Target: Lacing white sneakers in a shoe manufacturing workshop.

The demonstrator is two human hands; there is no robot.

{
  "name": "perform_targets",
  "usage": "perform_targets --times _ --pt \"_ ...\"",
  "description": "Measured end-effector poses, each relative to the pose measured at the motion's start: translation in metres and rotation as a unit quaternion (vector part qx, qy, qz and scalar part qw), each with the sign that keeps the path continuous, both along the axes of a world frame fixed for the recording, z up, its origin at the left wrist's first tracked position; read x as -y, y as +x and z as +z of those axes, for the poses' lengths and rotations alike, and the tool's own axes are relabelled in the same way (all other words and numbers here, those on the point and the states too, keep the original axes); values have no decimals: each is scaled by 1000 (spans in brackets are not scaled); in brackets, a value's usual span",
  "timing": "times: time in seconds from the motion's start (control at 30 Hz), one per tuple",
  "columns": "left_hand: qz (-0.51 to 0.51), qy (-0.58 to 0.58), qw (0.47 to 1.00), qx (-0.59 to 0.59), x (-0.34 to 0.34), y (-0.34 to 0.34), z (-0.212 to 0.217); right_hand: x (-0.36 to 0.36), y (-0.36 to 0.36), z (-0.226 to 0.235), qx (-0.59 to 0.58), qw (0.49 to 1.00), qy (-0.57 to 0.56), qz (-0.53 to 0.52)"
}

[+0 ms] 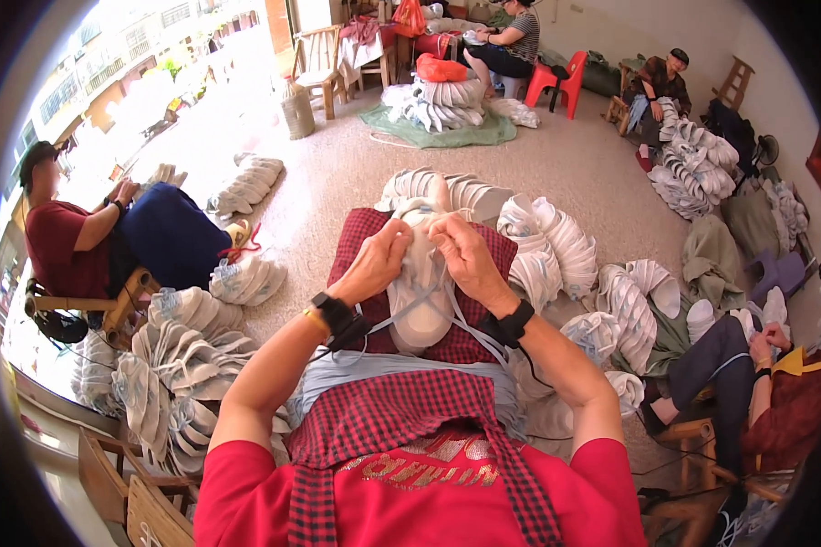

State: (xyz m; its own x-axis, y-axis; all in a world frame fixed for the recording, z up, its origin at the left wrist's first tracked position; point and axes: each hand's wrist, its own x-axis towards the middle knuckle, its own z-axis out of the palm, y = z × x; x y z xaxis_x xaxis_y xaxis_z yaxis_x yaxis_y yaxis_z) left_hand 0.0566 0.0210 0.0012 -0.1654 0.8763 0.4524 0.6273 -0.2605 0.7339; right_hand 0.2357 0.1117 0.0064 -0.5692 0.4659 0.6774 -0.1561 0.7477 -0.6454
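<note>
A white shoe (pixel 421 321) lies across my lap on a red-and-black checked apron (pixel 383 401). Pale grey-blue laces (pixel 417 299) cross over its front and trail off to both sides. My left hand (pixel 380 260) is closed, thumb and fingers pinching at the left edge of the shoe's upper part. Opposite it, my right hand (pixel 472 262) pinches at the right edge, its fingers bent. Whether a lace end is also between the fingertips is hidden. Dark bands circle both my wrists.
Rows of nested white shoes (pixel 556 246) lie just beyond my knees, with more shoe piles (pixel 187 356) at my left. A seated person (pixel 73 219) works at left; another person's hands (pixel 768 342) are at right. Farther off stand a wooden chair (pixel 319 68) and a red chair (pixel 561 84).
</note>
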Motion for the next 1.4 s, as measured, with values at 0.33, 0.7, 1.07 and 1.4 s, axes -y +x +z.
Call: perform_targets --times 0.33,0.7,1.07,1.4 --pt "12 119 992 -31 -10 -18 -4 3 -1 -3 92 989 116 29" --pt "-12 107 993 -55 -12 -16 6 0 8 -1 160 978 96 93" --pt "18 126 990 -54 -46 -8 1 -1 13 -14 133 987 44 76" --pt "3 106 992 -73 0 36 62 -26 15 19 70 992 -104 10"
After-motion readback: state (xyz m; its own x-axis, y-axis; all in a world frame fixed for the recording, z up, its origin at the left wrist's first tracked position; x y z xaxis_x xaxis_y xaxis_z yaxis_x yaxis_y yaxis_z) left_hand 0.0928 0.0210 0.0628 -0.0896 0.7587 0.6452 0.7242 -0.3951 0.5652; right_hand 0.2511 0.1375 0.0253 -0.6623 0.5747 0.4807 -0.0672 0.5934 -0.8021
